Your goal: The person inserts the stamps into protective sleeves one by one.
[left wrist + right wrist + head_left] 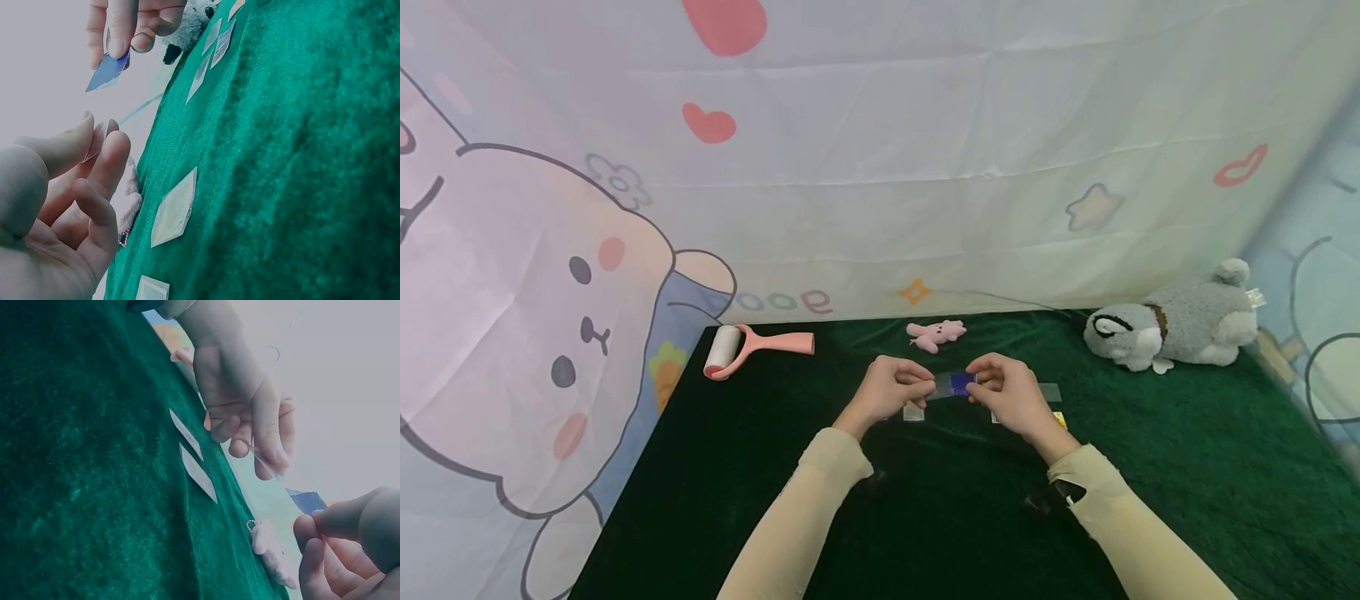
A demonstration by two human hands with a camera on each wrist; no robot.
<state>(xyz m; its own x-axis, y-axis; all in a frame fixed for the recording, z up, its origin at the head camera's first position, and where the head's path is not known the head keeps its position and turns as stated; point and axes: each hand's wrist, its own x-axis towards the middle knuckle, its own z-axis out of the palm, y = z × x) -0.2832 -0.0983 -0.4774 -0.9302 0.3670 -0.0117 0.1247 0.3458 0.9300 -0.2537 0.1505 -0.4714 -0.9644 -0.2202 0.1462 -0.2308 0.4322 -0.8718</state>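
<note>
Well, from the left, a white-rolled lint roller with a pink plastic handle (767, 343) lies at the back left corner of the dark green velvet-covered table (737, 500), probably parked there to stay out of your way. Nearer the middle, two pale flat pieces (199, 475) lie apart on the velvet below your left hand (891, 387), likely kept flat and within easy reach. That hand has thumb and fingertips closed in a narrow pinch on a clear thin film (940, 387), its lower fingers loosely bent.

Beyond your hands, a small pink plush toy (937, 335) rests by the back edge. Between the hands, raised off the table, the film seems to run into a glossy blue piece (962, 383); whether they join, you cannot tell. Your right hand (1011, 396) pinches that blue piece just as narrowly; a hold at opposite ends probably keeps something so flimsy spread out. Under and beside this hand lie more flat pieces (1050, 392), one yellow. A grey-and-white plush animal (1195, 321) fills the back right corner, presumably because it is bulky.
</note>
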